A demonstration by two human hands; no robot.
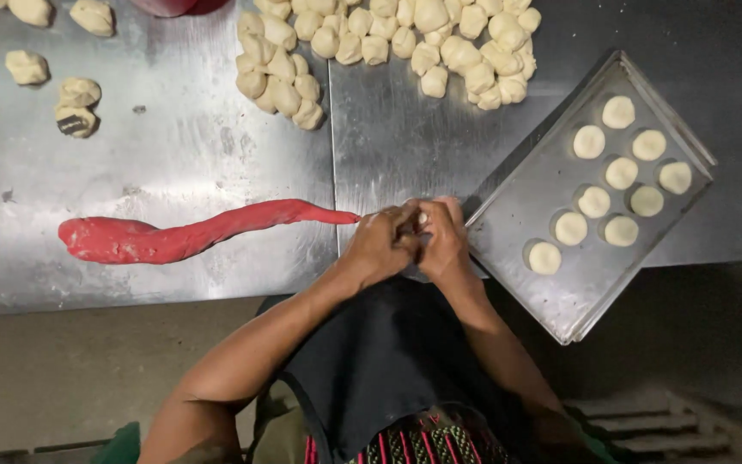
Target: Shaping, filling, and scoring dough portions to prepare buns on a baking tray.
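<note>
1. Steel counter (pixel 173 163) fills the view, its near edge at the person's waist.
2. Left hand (pixel 381 245) and right hand (pixel 442 241) meet there, fingers curled shut round a small dough piece (pixel 422 218).
3. Nine rounds (pixel 595 201) sit on the tray (pixel 577 292) at right; it has room for more.
4. Far off, a dough heap (pixel 388 39) waits.
5. Red rope (pixel 191 234) lies left, touching the left hand.

No packages, signs or screens show; only a small dark label-like scrap (pixel 71 125) on a dough lump, far left.
</note>
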